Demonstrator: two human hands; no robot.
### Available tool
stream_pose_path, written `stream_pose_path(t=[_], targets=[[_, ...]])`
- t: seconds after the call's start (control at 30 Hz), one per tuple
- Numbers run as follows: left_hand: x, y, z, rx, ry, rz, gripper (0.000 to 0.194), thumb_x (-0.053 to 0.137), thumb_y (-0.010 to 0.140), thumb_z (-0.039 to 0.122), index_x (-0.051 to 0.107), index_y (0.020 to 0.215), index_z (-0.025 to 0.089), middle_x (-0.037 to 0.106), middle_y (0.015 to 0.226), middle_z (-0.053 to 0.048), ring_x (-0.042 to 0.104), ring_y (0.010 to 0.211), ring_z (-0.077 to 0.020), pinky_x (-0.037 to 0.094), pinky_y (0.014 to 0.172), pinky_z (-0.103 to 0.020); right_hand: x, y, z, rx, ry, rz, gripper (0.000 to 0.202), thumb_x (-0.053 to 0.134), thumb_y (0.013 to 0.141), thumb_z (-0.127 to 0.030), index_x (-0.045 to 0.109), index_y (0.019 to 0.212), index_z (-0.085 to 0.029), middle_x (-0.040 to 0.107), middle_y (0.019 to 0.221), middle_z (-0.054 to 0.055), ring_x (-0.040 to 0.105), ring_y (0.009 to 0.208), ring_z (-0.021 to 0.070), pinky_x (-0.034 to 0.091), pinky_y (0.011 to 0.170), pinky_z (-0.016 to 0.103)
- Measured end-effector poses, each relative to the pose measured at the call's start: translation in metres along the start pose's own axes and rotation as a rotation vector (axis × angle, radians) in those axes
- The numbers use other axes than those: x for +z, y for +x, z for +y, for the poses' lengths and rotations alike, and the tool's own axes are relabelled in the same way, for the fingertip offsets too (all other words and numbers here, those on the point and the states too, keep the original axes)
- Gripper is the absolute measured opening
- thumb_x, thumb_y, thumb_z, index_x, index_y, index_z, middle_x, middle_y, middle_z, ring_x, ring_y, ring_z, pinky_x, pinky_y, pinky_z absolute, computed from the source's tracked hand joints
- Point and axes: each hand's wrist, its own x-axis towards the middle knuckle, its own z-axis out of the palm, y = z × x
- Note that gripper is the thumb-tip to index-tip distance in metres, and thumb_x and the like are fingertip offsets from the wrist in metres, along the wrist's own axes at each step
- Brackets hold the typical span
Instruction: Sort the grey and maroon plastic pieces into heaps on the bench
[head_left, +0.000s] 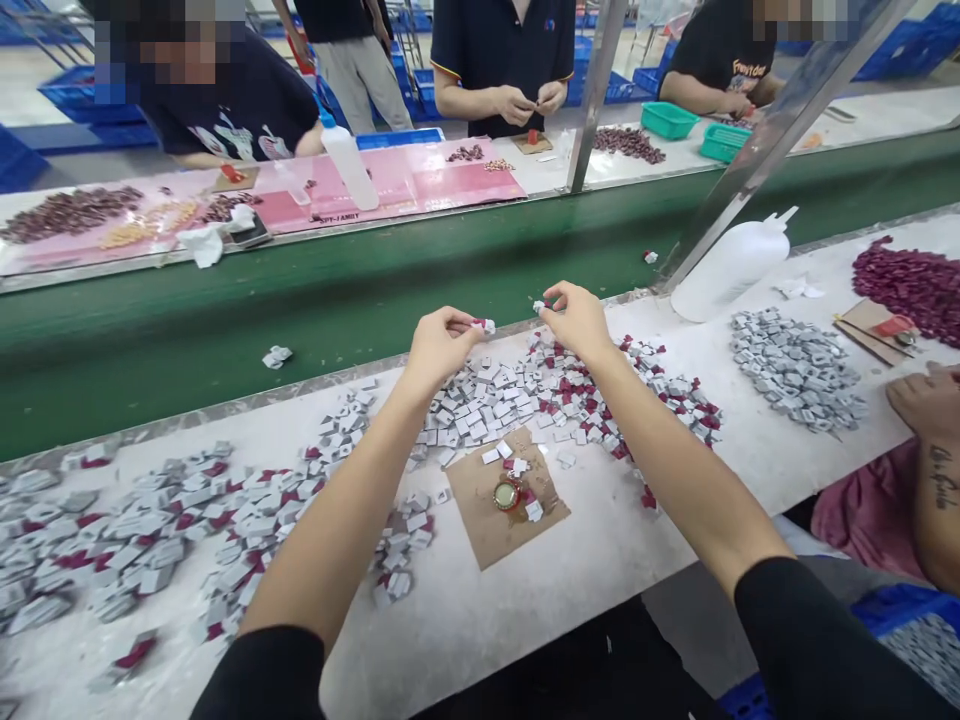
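My left hand (441, 348) pinches a small white-and-maroon piece (486, 326) near the far edge of the white table (480, 620). To its right, my right hand (579, 322) grips a similar small piece (538, 306) between thumb and fingers. The hands are apart, above a heap of small grey and maroon pieces (480, 405). Nearer me lies a brown cardboard square (480, 530). On it sit a small round container (507, 494) with pale contents and several loose pieces, among wet-looking stains.
Beyond the table runs a green belt (420, 280) carrying a few pieces. A white squeeze bottle (731, 265) leans by a metal post (720, 200). Right of me are a grey pile (795, 365), a maroon pile (911, 285) and a neighbour's hand (930, 400). Co-workers sit and stand opposite.
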Motion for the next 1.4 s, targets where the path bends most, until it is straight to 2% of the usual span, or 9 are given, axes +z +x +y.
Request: stream_pose_path(t=[0.2,0.37,0.53,0.67,0.73,0.9,1.03,1.17,1.4], targets=[[0.017,0.064,-0.022,-0.123,0.101,0.084,0.029,0.088,0.082,0.012,0.062,0.075,0.023,0.078,0.092,-0.013,0.073,0.096,-0.0308,0.061,0.093,-0.050,0.041,0.045,-0.008,0.018,-0.036,-0.082,0.015,0.078,0.087,-0.010,0.080,0.098,-0.020,0.082,0.122,0.019,0.070,0.129,0.0393,0.052,0.117,0.052],[0.017,0.071,-0.028,-0.131,0.122,0.100,0.028,0.088,0.084,0.012,0.062,0.080,0.022,0.078,0.102,-0.017,0.072,0.107,-0.0347,0.059,0.096,-0.050,0.036,0.032,-0.015,-0.046,0.095,-0.112,0.015,0.069,0.090,-0.011,0.075,0.098,-0.022,0.083,0.106,0.011,0.077,0.111,0.0302,0.058,0.106,0.043],[0.003,0.016,-0.007,0.065,0.037,0.053,0.012,0.073,0.099,0.019,0.073,0.111,0.022,0.077,0.135,-0.016,0.072,0.120,-0.0288,0.055,0.111,-0.046,0.016,-0.034,-0.012,-0.097,0.685,-0.190,0.019,0.075,0.094,-0.037,0.063,0.105,-0.027,0.080,0.097,0.002,0.081,0.087,0.0202,0.064,0.079,0.034],[-0.005,-0.056,0.016,0.324,-0.182,-0.298,0.022,0.067,0.108,0.036,0.079,0.122,0.023,0.082,0.124,-0.009,0.075,0.114,-0.0253,0.058,0.103,-0.040,0.003,-0.097,-0.007,-0.033,1.027,-0.232,0.037,0.092,0.083,-0.042,0.063,0.100,-0.027,0.078,0.083,-0.002,0.079,0.078,0.0184,0.063,0.074,0.032],[-0.007,-0.085,0.023,0.347,-0.206,-0.378,0.021,0.075,0.104,0.037,0.080,0.118,0.023,0.083,0.122,-0.009,0.076,0.113,-0.0250,0.058,0.101,-0.039,-0.003,-0.120,-0.008,-0.009,1.049,-0.253,0.037,0.094,0.084,-0.046,0.066,0.097,-0.026,0.077,0.080,-0.002,0.080,0.076,0.0193,0.064,0.074,0.034],[-0.011,-0.126,0.022,0.293,-0.199,-0.388,0.015,0.080,0.100,0.036,0.079,0.109,0.023,0.083,0.113,-0.007,0.075,0.103,-0.0232,0.059,0.094,-0.037,-0.018,-0.159,-0.010,0.001,1.016,-0.322,0.037,0.091,0.093,-0.055,0.068,0.102,-0.027,0.078,0.077,-0.002,0.082,0.074,0.0220,0.069,0.074,0.037],[-0.016,-0.154,0.017,0.188,-0.196,-0.489,0.017,0.077,0.104,0.043,0.076,0.107,0.026,0.081,0.105,-0.005,0.075,0.094,-0.0229,0.060,0.084,-0.036,-0.027,-0.195,-0.007,-0.062,0.861,-0.326,0.023,0.083,0.105,-0.047,0.079,0.117,-0.029,0.086,0.106,0.005,0.086,0.096,0.0238,0.073,0.087,0.039],[-0.019,-0.183,0.019,0.061,-0.224,-0.577,0.024,0.067,0.112,0.047,0.074,0.104,0.026,0.079,0.099,-0.004,0.075,0.087,-0.0224,0.060,0.080,-0.037,-0.031,-0.227,-0.001,-0.087,0.723,-0.276,0.024,0.087,0.103,-0.039,0.087,0.127,-0.035,0.084,0.124,0.005,0.084,0.106,0.0250,0.074,0.092,0.040],[-0.026,-0.195,0.014,0.176,0.030,-0.536,0.024,0.065,0.114,0.045,0.077,0.103,0.027,0.079,0.102,-0.005,0.070,0.092,-0.0255,0.055,0.083,-0.040,-0.024,-0.247,0.010,0.016,0.786,-0.243,0.020,0.089,0.101,-0.039,0.091,0.120,-0.034,0.087,0.109,0.004,0.086,0.098,0.0259,0.076,0.090,0.044]])
